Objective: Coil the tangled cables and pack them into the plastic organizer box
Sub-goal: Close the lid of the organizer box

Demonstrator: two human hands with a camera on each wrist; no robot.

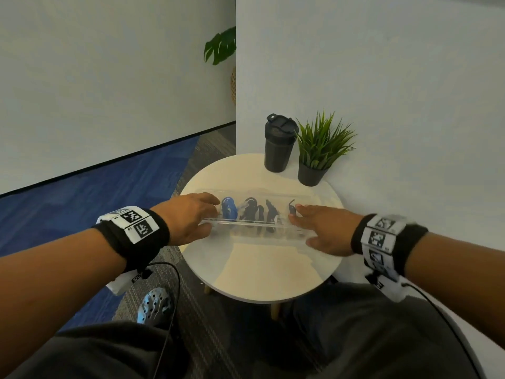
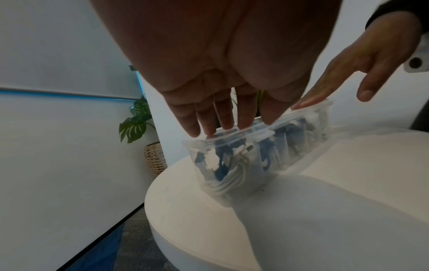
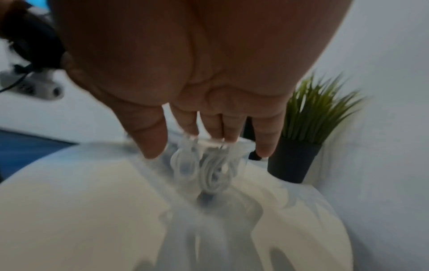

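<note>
With coiled cables (image 1: 250, 210) already slotted inside, organizer box (image 1: 246, 228) sits mid-table (image 1: 259, 274), nearer than the black cup (image 1: 278, 144). Left hand (image 1: 188, 218) and right hand (image 1: 325, 229) at opposite box ends, fingers (image 2: 223, 117) straight, pressing down on the lid, gripping nothing; probably to seat it evenly.

clear glossy plastic organizer box (image 1: 246, 222); smooth matt white table (image 1: 259, 272).

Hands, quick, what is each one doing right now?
Left hand: open, straight fingers pressing on the clear plastic organizer box.
Right hand: open, fingers flat on it.
</note>
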